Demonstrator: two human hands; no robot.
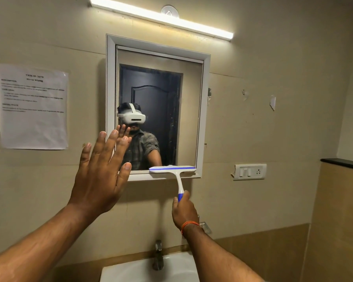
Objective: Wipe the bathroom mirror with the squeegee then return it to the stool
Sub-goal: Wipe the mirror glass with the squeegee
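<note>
Two hands work at the mirror (159, 110): the right hand (183, 209) grips the handle of the squeegee (174, 171), whose blade lies at the glass's lower right edge, touching the frame; the left hand (99, 176) is raised flat near the frame's left side, fingers (110, 143) straight and spread, holding nothing. To wipe well, the blade should probably stay flush against the glass, strokes overlapping. The sink (135, 269) below appears to hold nothing. The stool is out of view.

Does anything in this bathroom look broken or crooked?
Yes. The switch plate right of the mirror sits tilted, its left end off the wall. Torn tape scraps cling above it. The light bar slopes, perhaps only lens distortion.
</note>
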